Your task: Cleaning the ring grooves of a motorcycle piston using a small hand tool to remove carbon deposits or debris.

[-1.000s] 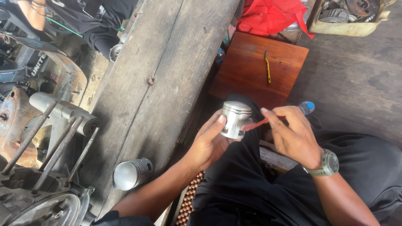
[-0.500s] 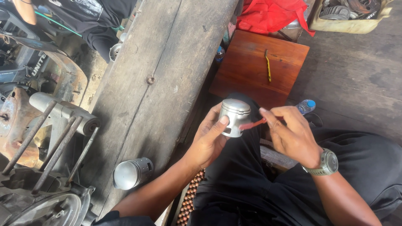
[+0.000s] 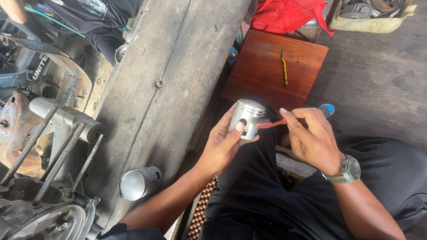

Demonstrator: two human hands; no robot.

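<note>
My left hand (image 3: 222, 144) grips a silver metal piston (image 3: 249, 116), crown up, with the thumb pressed on its skirt beside the pin hole. My right hand (image 3: 313, 138), with a grey watch on the wrist, pinches a thin red tool (image 3: 272, 124) whose tip touches the piston's right side. Both hands hover over my lap in black trousers (image 3: 275, 195).
A wide weathered plank (image 3: 169, 75) runs diagonally to the left. A metal cylinder sleeve (image 3: 138, 182) lies at its lower edge. An engine crankcase with long studs (image 3: 49, 146) sits at far left. Behind are a brown wooden board (image 3: 275, 66) with a yellow tool (image 3: 283, 66), red cloth (image 3: 289, 15) and a parts tray (image 3: 369, 13).
The hands and piston stay almost in place; the piston has shifted slightly down and left in view, and the red tool still touches its side.
</note>
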